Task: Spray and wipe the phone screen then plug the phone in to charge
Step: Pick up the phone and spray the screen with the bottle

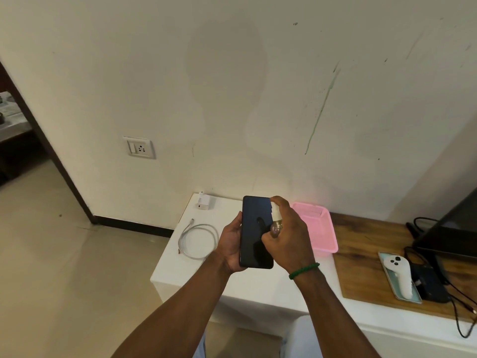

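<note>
- Head view: left hand (231, 244) holds the phone (254, 228) in the air above the white tabletop (185, 270). Grip is wrapped round the phone's left edge and lower end, with the phone lying in the palm.
- Phone is upright-ish and tilted slightly, its dark screen facing the camera. Screen is off, with reflections on the glass.
- Right hand (289, 236) has its grip clenched round a small spray bottle (276, 215), which has a white top and a clear body. One finger is on top of the sprayer head.
- Bottle sits just beside the phone's right edge, at the upper half of the screen. Can't tell whether it touches the glass, and no mist is visible.
- Green bracelet (304, 270) on the right wrist.
- White charger adapter (204, 201) stands at the tabletop's far left corner, against the wall.
- White cable (197, 240) is coiled loosely on the tabletop, nearer than the adapter and left of the left hand. It is apart from the adapter, not connected.
- Wall socket (140, 148) with a switch, up left of the tabletop, nothing plugged in.
- Pink basket (322, 228) on the tabletop, behind and right of the right hand.
- Wooden board (361, 254) to the right carries a white controller (398, 276) lying in a pale tray (415, 298), with black cables (462, 316) beside it.
</note>
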